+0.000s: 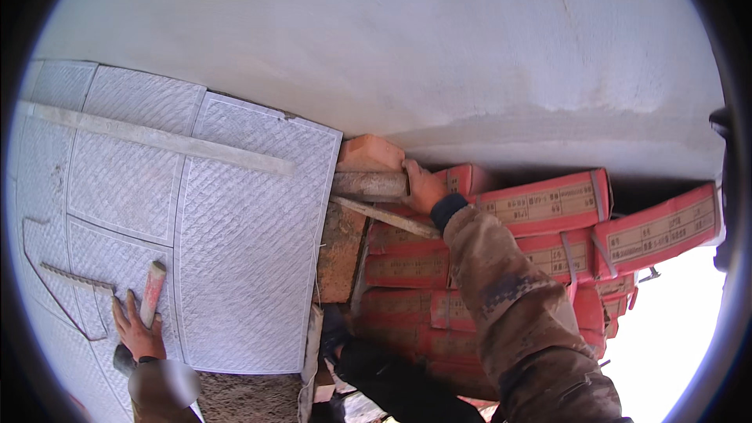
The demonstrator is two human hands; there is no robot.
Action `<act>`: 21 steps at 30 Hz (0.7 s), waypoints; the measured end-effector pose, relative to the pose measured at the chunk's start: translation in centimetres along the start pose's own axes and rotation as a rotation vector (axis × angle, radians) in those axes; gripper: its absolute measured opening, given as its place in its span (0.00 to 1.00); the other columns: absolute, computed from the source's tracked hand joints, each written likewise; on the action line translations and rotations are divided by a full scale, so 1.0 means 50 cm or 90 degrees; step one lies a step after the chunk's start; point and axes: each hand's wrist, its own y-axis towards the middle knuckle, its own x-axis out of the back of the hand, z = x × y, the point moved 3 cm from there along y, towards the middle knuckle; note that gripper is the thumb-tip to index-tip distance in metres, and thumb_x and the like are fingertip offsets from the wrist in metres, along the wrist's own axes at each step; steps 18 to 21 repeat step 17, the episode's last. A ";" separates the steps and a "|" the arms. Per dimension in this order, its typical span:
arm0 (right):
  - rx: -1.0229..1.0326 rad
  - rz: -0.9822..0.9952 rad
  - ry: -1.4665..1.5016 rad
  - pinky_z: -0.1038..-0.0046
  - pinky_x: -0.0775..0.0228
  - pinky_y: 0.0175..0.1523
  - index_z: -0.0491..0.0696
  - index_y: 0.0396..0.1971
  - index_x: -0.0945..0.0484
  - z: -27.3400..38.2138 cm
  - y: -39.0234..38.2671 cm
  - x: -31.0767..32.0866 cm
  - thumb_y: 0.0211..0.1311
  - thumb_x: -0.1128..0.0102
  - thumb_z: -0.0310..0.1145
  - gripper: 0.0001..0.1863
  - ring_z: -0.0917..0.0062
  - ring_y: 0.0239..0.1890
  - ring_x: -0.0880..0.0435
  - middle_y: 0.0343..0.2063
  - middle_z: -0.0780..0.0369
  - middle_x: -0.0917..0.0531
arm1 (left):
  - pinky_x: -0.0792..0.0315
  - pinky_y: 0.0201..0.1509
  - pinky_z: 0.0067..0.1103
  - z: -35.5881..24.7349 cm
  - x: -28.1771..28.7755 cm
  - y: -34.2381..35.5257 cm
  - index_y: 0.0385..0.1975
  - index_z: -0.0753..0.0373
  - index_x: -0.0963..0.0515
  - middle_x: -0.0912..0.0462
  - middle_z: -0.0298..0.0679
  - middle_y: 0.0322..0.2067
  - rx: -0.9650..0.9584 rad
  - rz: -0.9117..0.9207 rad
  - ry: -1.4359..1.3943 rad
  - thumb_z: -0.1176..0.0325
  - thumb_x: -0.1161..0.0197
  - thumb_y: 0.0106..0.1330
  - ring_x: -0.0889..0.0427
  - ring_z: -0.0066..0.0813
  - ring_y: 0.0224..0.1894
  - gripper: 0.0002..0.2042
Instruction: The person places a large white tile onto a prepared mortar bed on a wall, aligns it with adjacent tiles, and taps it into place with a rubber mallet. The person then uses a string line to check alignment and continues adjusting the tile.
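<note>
My left hand [141,337] lies on the grey textured tiles with its fingers stretched out. A red-handled tool [153,290] runs between its thumb and fingers, and a dark, rounded end shows by the wrist. Just beyond the fingertips is a thin toothed strip [74,276] joined to a bent rod. My right hand [425,188] reaches to the tiles' right side and closes on the end of a short, grey, mortar-stained block [370,185]. Its material is unclear, and some fingers are hidden. An orange brick [370,153] sits behind the block, and a thin wooden strip [384,215] slants below.
A long pale straight bar [157,135] lies across the tiles. Red-and-brown cartons [540,204] are stacked at right, under my right forearm. A plastered wall [439,55] rises behind. Rough mortar [251,398] shows at the tiles' near edge, beside my dark-trousered leg [399,380].
</note>
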 end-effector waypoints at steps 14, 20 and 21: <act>0.133 -0.018 -0.056 0.57 0.29 0.53 0.45 0.49 0.27 0.066 -0.027 0.102 0.46 0.31 0.29 0.26 0.50 0.47 0.22 0.43 0.47 0.21 | 0.46 0.73 0.45 -0.016 0.009 0.003 0.70 0.47 0.38 0.47 0.48 0.73 0.028 0.031 -0.028 0.68 0.28 0.52 0.47 0.54 0.73 0.42; 0.116 0.041 -0.020 0.56 0.29 0.55 0.47 0.51 0.26 0.090 -0.054 0.186 0.48 0.32 0.29 0.26 0.49 0.47 0.22 0.43 0.49 0.20 | 0.46 0.74 0.45 -0.018 0.011 0.005 0.71 0.47 0.38 0.48 0.47 0.73 0.036 0.035 -0.024 0.67 0.28 0.52 0.47 0.54 0.73 0.42; 0.116 0.041 -0.020 0.56 0.29 0.55 0.47 0.51 0.26 0.090 -0.054 0.186 0.48 0.32 0.29 0.26 0.49 0.47 0.22 0.43 0.49 0.20 | 0.46 0.74 0.45 -0.018 0.011 0.005 0.71 0.47 0.38 0.48 0.47 0.73 0.036 0.035 -0.024 0.67 0.28 0.52 0.47 0.54 0.73 0.42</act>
